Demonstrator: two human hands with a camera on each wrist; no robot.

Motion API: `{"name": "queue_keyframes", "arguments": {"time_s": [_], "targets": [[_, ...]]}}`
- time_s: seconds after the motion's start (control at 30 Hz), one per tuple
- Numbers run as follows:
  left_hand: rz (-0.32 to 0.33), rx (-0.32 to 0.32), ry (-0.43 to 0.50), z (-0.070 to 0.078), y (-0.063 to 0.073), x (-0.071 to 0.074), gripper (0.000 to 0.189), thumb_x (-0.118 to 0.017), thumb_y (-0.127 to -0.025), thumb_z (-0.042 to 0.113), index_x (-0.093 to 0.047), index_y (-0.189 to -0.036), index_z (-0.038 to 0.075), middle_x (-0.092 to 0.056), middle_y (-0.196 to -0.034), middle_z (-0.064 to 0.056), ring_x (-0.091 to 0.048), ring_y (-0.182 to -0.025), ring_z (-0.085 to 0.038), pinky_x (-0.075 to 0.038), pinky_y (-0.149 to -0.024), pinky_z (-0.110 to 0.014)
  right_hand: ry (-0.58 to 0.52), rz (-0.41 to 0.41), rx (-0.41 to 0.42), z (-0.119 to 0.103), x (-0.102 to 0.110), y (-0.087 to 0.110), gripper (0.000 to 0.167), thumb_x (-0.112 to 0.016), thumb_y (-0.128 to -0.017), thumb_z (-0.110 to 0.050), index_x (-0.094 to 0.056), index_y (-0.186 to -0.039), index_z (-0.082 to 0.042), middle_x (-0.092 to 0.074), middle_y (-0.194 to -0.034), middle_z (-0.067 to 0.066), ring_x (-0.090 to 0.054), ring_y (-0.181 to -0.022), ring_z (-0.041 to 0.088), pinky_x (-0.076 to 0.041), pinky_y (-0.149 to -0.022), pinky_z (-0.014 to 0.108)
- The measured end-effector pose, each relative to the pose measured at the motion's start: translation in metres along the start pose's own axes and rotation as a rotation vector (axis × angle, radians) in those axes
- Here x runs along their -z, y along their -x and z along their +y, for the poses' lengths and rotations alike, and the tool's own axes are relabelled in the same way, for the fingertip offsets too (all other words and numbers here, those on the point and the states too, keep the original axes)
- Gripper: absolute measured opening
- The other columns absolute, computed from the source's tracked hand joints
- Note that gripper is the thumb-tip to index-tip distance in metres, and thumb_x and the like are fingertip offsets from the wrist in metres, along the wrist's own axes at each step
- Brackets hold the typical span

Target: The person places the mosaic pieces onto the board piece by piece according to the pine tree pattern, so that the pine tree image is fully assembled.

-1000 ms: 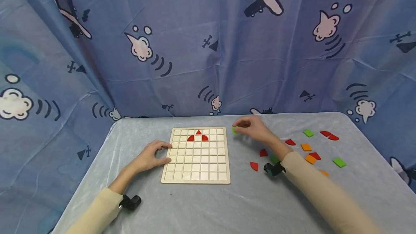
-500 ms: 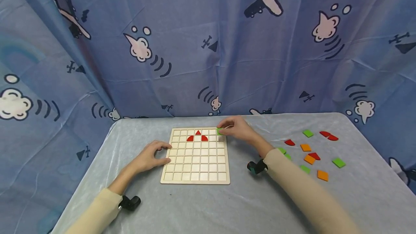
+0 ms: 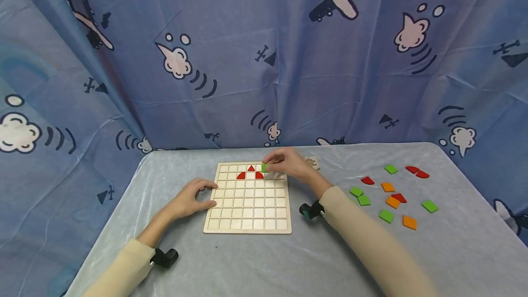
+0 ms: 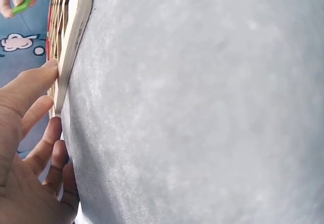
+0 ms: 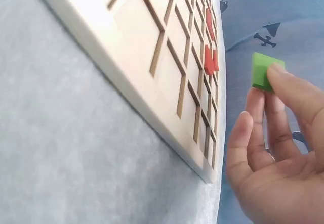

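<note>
My right hand [image 3: 287, 163] pinches a green square tile [image 5: 261, 71] between thumb and fingertips, held over the top row of the wooden grid board [image 3: 248, 212], toward its right side. On the board sit a red triangle [image 3: 251, 168] in the top row and two red quarter-round tiles, one at left [image 3: 241, 176] and the other at right [image 3: 259, 175], in the row below. My left hand [image 3: 190, 198] touches the board's left edge with thumb and fingertips, fingers spread and lightly bent. In the left wrist view its thumb [image 4: 38, 82] lies against the board's rim.
On the right of the grey-covered table [image 3: 330, 260] lie loose tiles: several green squares [image 3: 386, 216], orange squares [image 3: 409, 222] and red quarter-rounds [image 3: 367, 180]. A small light-brown patterned thing [image 3: 313, 162] shows behind my right hand. A blue patterned curtain [image 3: 231, 58] hangs behind the table.
My right hand has moved left with the green tile, from beside the board to over its top row. My left hand has stayed at the board's left edge.
</note>
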State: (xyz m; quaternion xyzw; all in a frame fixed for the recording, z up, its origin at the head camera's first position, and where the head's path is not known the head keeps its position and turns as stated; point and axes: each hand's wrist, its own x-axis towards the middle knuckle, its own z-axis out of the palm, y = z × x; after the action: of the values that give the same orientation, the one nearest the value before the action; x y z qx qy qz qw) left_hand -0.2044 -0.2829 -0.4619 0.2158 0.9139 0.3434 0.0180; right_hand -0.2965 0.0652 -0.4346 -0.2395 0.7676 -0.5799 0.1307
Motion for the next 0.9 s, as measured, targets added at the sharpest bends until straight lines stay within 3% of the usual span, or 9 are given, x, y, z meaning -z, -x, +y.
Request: {"name": "queue_keyframes", "arguments": {"time_s": [0.3,0.5,0.77,0.9], "targets": [[-0.002,0.007,0.007,0.0,0.0,0.001,0.044,-0.083,-0.086,0.014,-0.067,-0.127,0.005,-0.06,-0.123,-0.013,-0.055,-0.11,-0.034,-0.043,-0.095,-0.053,0.016,0.026,-0.03,0.003,-0.011,-0.012,0.018,-0.077,-0.09,-0.003,-0.075,-0.107,0.004,-0.072,-0.101,0.009,-0.064,-0.092,0.024,-0.053,-0.08,0.041],[-0.002,0.003,0.001,-0.001,0.0,0.001,0.045,-0.083,-0.086,0.014,-0.067,-0.127,0.005,-0.06,-0.123,-0.013,-0.055,-0.11,-0.033,-0.043,-0.095,-0.052,0.015,-0.003,0.012,0.006,-0.021,-0.019,0.013,-0.076,-0.089,0.002,-0.075,-0.102,0.006,-0.073,-0.093,0.013,-0.064,-0.077,0.038,-0.055,-0.066,0.046],[-0.001,0.003,0.002,-0.002,0.0,0.0,0.045,-0.084,-0.086,0.014,-0.067,-0.126,0.005,-0.06,-0.122,-0.013,-0.055,-0.109,-0.033,-0.043,-0.095,-0.052,-0.008,0.007,0.019,0.005,-0.03,-0.024,0.014,-0.075,-0.089,0.005,-0.075,-0.103,0.009,-0.073,-0.09,0.015,-0.065,-0.08,0.047,-0.056,-0.068,0.051],[0.003,-0.001,0.006,-0.001,-0.001,0.0,0.045,-0.084,-0.085,0.013,-0.067,-0.126,0.004,-0.06,-0.122,-0.014,-0.055,-0.109,-0.034,-0.043,-0.095,-0.053,0.048,0.017,0.027,0.007,-0.033,-0.028,0.011,-0.076,-0.089,0.003,-0.076,-0.1,0.006,-0.074,-0.088,0.01,-0.067,-0.079,0.041,-0.056,-0.066,0.044]]}}
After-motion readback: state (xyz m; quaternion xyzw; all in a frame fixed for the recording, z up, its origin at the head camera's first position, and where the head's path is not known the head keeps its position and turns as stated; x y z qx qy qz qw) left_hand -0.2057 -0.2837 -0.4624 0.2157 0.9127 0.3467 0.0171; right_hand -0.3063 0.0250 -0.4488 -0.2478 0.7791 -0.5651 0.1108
